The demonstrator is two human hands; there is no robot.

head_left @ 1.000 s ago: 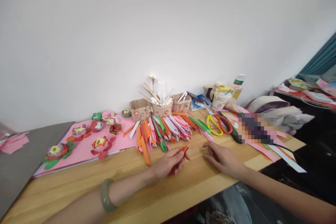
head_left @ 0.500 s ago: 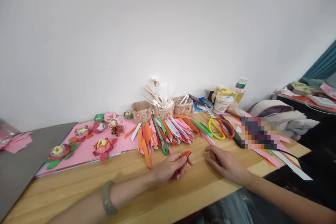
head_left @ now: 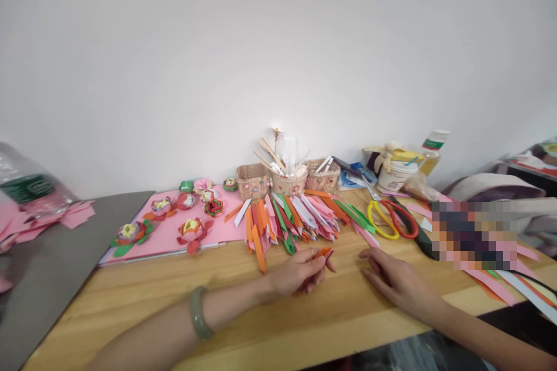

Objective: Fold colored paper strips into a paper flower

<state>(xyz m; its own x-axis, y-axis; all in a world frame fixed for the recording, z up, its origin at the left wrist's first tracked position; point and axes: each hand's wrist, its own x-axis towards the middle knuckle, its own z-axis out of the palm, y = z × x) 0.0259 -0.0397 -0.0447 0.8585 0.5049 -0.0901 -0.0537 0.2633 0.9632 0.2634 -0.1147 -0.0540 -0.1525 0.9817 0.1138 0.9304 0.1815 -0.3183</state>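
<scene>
My left hand, with a green bangle on the wrist, pinches a small folded orange paper piece just above the wooden table. Part of that paper is hidden by the fingers. Some way to its right, my right hand rests over the tabletop with loosely bent, parted fingers and nothing in them. Beyond both hands lies a thick row of folded paper strips in orange, green, pink and white. Scissors with yellow and red handles lie past my right hand.
Folded paper flowers sit on pink sheets at the left. Small woven baskets stand by the wall. A white tub and a bottle are at the back right. Loose paper strips lie near the right edge.
The view has turned left, so everything appears shifted to the right and a plastic bottle shows at the left. Both hands keep nearly the same pose; the orange paper stays in my left hand.
</scene>
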